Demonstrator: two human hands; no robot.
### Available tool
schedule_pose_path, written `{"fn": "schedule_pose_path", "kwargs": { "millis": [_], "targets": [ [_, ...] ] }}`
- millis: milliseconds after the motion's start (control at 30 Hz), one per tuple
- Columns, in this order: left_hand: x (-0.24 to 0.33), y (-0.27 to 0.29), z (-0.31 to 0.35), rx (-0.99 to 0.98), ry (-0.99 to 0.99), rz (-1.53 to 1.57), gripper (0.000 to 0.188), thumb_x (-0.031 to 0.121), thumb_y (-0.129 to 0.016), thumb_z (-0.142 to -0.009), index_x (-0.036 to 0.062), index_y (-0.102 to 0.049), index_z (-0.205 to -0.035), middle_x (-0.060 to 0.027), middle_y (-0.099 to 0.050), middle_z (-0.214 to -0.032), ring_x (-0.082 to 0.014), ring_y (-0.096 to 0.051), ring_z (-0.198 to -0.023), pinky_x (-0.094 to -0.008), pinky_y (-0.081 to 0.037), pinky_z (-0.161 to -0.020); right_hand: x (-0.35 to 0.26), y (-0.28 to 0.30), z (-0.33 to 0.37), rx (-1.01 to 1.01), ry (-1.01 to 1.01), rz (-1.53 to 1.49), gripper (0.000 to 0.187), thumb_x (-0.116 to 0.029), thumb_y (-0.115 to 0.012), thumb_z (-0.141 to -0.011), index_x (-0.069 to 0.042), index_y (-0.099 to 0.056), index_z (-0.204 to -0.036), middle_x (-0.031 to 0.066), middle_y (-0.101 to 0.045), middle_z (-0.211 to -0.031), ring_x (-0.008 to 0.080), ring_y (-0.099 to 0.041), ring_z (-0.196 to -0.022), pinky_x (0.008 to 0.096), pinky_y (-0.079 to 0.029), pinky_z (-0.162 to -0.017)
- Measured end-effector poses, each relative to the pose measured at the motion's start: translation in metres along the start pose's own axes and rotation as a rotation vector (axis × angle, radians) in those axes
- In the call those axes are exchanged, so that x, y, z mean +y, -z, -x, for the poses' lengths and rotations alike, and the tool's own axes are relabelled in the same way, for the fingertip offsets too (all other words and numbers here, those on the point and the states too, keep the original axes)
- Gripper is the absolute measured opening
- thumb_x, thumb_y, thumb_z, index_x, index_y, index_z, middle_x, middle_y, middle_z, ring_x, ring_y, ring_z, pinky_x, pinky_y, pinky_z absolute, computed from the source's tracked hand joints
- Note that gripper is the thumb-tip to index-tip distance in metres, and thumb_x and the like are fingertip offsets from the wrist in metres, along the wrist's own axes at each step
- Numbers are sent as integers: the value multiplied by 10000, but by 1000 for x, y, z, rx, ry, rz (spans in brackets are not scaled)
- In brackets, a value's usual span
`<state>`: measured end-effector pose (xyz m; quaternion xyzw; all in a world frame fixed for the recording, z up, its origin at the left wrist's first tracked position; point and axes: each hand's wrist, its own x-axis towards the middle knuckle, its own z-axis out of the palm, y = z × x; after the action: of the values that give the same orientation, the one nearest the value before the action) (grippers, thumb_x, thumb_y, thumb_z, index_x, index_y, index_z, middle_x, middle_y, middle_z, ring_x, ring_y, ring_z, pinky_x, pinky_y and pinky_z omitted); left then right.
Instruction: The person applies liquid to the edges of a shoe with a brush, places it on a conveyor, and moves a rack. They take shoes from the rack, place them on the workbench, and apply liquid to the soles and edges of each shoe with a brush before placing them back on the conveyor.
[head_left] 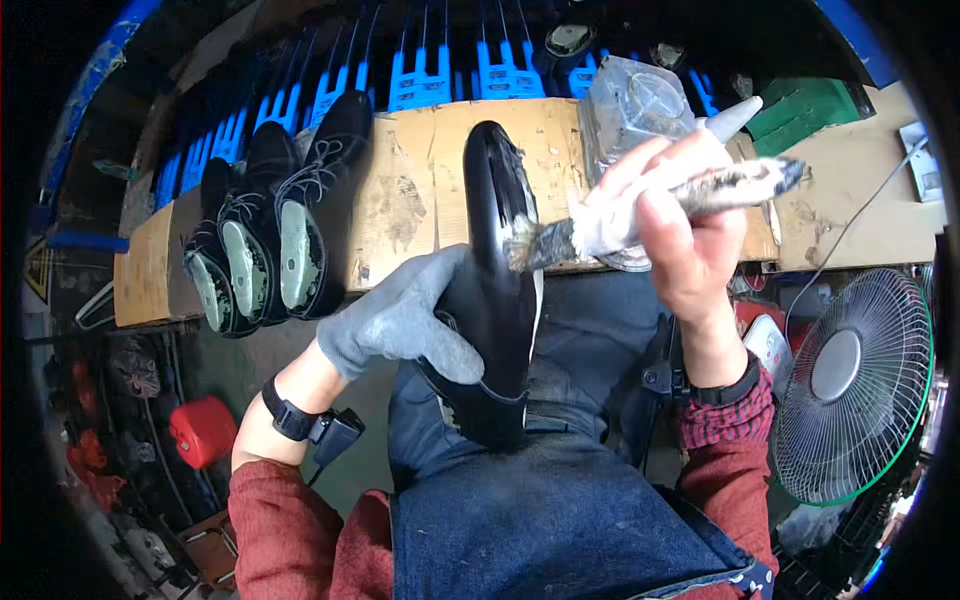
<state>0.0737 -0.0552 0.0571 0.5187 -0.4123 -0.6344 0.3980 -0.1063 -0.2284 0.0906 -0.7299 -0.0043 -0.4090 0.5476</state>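
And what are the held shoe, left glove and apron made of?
Held shoe: perhaps leather or a synthetic; black, with glossy highlights.
Left glove: probably knit fabric; matte grey, fitting closely.
Apron: likely denim; dull blue, with faded, cloth-like texture.

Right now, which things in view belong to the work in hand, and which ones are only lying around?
In the work:
black shoe, in the gloved left hand
brush, in the right hand, bristles against the shoe
probably the three black lace-up shoes

Apparently only around:
electric fan
red container
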Motion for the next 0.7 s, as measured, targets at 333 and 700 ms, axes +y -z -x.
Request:
{"fn": "schedule_pose_path", "kwargs": {
  "millis": [333, 700],
  "targets": [
    [-73, 8, -24, 84, 0, 920, 530, 255, -596, -832, -4, -470, -1276, -124, -618, -1121, -220, -616, -999, -339, -510, -877, 11, 6, 55, 12, -263, -53, 143, -72, -637, -838, -20, -512, -881, 85, -623, -761, 126, -605, -654, 247, -489, -581],
    [-59, -83, 16, 295, -38, 1311, 566, 474, -473, -883, 47, -488, -1255, -122, -605, -1092, -279, -593, -995, -398, -490, -877, 53, 82, 68, 304, -206, 922, 161, -120, -673, -834, -11, -559, -866, 75, -613, -706, 155, -612, -612, 261, -481, -572]
  ]
}}
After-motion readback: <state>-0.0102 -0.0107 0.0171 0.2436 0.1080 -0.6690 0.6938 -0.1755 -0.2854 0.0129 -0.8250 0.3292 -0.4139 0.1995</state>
